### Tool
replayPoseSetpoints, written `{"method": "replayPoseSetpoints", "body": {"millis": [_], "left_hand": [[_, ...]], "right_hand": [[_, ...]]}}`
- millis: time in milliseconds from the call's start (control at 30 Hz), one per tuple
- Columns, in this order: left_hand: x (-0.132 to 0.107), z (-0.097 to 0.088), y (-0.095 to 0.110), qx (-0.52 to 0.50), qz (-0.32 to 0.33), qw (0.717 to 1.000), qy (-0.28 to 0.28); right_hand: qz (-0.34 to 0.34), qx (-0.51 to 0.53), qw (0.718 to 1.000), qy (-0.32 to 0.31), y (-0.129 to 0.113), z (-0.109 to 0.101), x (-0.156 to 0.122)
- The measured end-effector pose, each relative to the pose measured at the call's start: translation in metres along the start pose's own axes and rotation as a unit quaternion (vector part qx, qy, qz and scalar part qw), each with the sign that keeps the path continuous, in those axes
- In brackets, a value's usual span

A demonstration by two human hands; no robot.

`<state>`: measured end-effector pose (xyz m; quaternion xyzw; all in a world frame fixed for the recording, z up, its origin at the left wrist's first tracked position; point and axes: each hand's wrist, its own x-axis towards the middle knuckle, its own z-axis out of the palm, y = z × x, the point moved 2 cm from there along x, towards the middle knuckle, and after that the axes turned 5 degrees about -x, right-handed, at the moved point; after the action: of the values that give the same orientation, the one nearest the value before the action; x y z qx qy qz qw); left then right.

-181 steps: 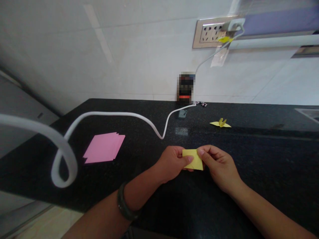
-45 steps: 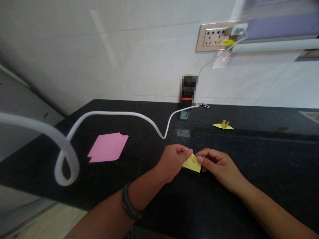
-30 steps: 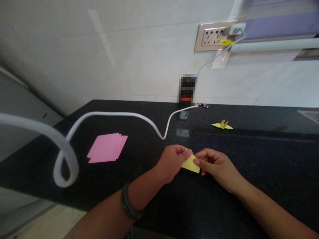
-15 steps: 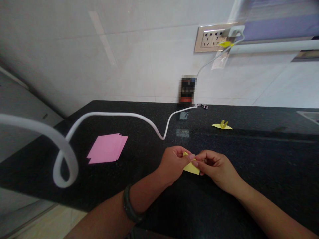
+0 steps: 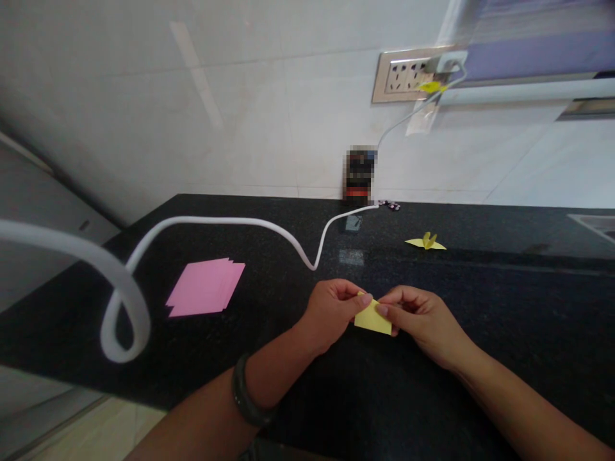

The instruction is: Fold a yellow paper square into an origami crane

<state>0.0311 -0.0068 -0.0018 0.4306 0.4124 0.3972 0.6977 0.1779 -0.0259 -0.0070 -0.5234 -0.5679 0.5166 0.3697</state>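
Observation:
Both my hands pinch a small folded yellow paper just above the black countertop. My left hand grips its upper left edge between thumb and fingers, and a dark band sits on that wrist. My right hand pinches the paper's right side, with the thumb on top. Most of the paper shows between the two thumbs.
A stack of pink paper squares lies to the left. A finished yellow folded figure rests farther back on the right. A white cable loops across the counter up to a wall socket strip. A blurred dark object stands against the wall.
Over the frames my fingers have worked the yellow paper from a flatter piece into a smaller fold. In the last half second it shifted slightly to the right between my thumbs.

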Motion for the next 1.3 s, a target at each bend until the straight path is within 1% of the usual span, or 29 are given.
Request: {"method": "replayPoseSetpoints", "body": {"millis": [133,300,433,533,600,667,800,867,933,1000,1133,1200,1267,1300], "left_hand": [[-0.002,0.001,0.000,0.015,0.013,1.000,0.015],[-0.002,-0.001,0.004,0.018,0.029,0.998,0.045],[0.000,-0.004,0.007,0.022,0.048,0.997,0.064],[0.001,-0.005,0.006,0.022,0.053,0.996,0.065],[0.001,-0.006,0.005,0.022,0.057,0.996,0.067],[0.002,-0.005,0.003,0.017,0.060,0.996,0.067],[0.002,-0.002,0.002,0.006,0.062,0.996,0.064],[0.001,-0.001,0.001,0.011,0.039,0.998,0.056],[0.001,0.000,0.000,0.023,-0.001,0.999,0.031],[0.001,0.002,-0.001,0.030,-0.030,0.999,0.002],[-0.001,0.003,-0.001,0.009,-0.044,0.999,-0.030],[-0.002,0.004,-0.002,0.013,-0.065,0.996,-0.066],[-0.003,0.005,-0.003,0.019,-0.082,0.993,-0.089],[-0.002,0.004,-0.003,0.012,-0.085,0.992,-0.090]], "right_hand": [[-0.004,-0.026,1.000,-0.003,0.000,0.003,0.000],[-0.006,-0.058,0.998,-0.032,-0.003,0.004,-0.001],[-0.014,-0.037,0.998,-0.048,-0.003,0.002,-0.001],[-0.007,0.009,0.998,-0.054,-0.001,0.001,-0.001],[0.007,0.054,0.997,-0.050,0.001,0.002,-0.001],[0.017,0.075,0.996,-0.037,0.002,0.003,-0.002],[0.011,0.024,1.000,-0.010,0.001,0.003,0.000],[0.003,0.009,1.000,0.020,0.001,0.001,0.001],[-0.008,0.006,0.998,0.056,0.001,-0.003,0.003],[-0.017,0.002,0.997,0.076,0.000,-0.005,0.003],[-0.024,-0.035,0.997,0.069,-0.003,-0.006,0.000],[-0.026,-0.065,0.995,0.068,-0.004,-0.005,-0.002],[-0.037,-0.098,0.991,0.078,-0.004,-0.005,-0.002],[-0.053,-0.115,0.988,0.090,-0.004,-0.006,-0.003]]}}
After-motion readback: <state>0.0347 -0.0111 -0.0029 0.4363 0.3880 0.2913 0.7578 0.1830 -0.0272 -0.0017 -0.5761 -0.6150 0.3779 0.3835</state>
